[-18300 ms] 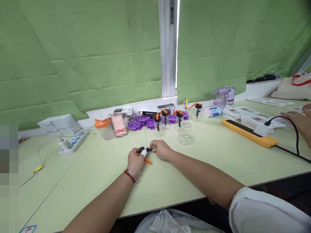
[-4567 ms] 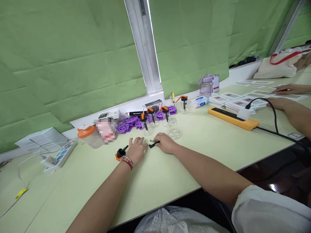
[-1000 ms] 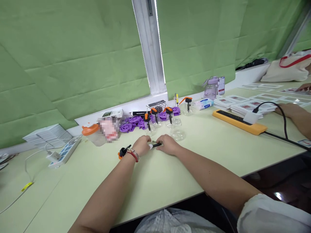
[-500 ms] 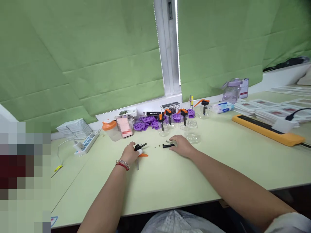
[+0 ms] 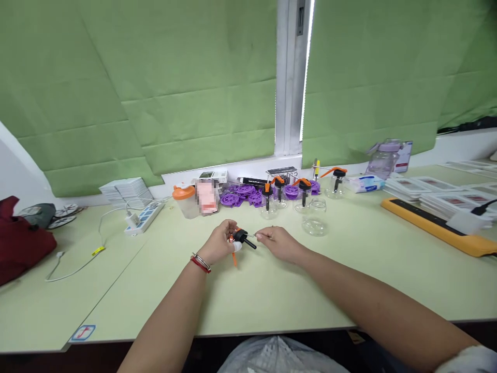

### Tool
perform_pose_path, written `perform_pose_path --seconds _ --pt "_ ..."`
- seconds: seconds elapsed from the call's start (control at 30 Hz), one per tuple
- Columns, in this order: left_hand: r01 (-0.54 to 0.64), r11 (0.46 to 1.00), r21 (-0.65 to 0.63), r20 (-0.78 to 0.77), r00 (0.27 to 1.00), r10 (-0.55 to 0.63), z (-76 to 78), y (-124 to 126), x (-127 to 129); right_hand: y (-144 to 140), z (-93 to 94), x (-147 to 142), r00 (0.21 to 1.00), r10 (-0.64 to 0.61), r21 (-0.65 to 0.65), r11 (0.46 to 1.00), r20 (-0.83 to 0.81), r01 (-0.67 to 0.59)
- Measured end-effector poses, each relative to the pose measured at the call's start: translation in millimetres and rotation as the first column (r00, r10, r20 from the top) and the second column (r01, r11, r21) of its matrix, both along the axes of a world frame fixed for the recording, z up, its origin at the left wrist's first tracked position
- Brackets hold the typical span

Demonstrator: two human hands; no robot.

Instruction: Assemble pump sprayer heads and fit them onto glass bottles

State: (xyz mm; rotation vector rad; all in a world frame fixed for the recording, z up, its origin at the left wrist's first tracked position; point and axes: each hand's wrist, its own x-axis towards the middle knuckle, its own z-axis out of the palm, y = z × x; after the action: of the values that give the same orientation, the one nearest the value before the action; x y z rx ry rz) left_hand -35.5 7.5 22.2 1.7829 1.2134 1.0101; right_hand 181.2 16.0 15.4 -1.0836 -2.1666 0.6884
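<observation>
My left hand (image 5: 222, 242) is closed around a black jar top with a stem (image 5: 241, 236), which has orange parts and is tilted over the table. An orange strip (image 5: 234, 259) sticks out below it, and something white covers the tip of my left thumb. Pinched between the fingers of my right hand (image 5: 277, 242) is a thin metal rod (image 5: 251, 235), its far end at the black jar top. Whether the rod goes into it I cannot tell. Beyond my hands stands a clear glass jar (image 5: 315, 226) with no top.
Several glass jars with black and orange tops (image 5: 304, 194) stand behind, among purple plastic wheels (image 5: 236, 196). An orange-lidded cup (image 5: 184, 199) and a power strip (image 5: 145, 217) are on the left. On the right lies a yellow-and-black bar (image 5: 430, 225) near stacked white frames (image 5: 407, 186).
My right hand has left the table, moved left and now pinches the metal rod. The jar top in my left hand is raised and turned. The spring and small black piece are no longer visible.
</observation>
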Motion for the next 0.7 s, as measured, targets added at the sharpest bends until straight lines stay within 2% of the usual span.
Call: perform_pose_path --seconds 0.13,0.3,0.4,0.5,0.57,0.7 --pt "-0.009 1.000 0.024 -0.081 0.997 0.011 -4.2 0 4 4 -3.4 -21 0.998 -0.061 -0.208 0.976 0.031 0.066" --pt "-0.052 0.999 -0.013 -0.064 0.997 0.052 -9.2 3 0 10 -8.7 -36 0.996 -0.091 -0.309 0.948 -0.023 0.079" --pt "-0.004 1.000 0.007 -0.071 0.997 0.004 -9.1 3 -5 14 -2.2 -33 1.000 -0.006 -0.371 0.928 -0.006 0.003" --pt "0.068 0.997 0.044 -0.087 0.994 -0.064 -6.6 1 -10 21 10.3 -30 0.994 0.059 -0.519 0.850 -0.087 -0.096" --pt "0.086 0.993 0.076 -0.127 0.989 -0.076 -4.1 0 -13 27 17.3 -33 0.989 0.012 -0.584 0.806 -0.144 -0.095" --pt "0.150 0.984 0.095 -0.200 0.971 -0.129 -0.1 -3 -17 36 20.5 -53 0.984 -0.117 -0.615 0.789 -0.137 0.008"
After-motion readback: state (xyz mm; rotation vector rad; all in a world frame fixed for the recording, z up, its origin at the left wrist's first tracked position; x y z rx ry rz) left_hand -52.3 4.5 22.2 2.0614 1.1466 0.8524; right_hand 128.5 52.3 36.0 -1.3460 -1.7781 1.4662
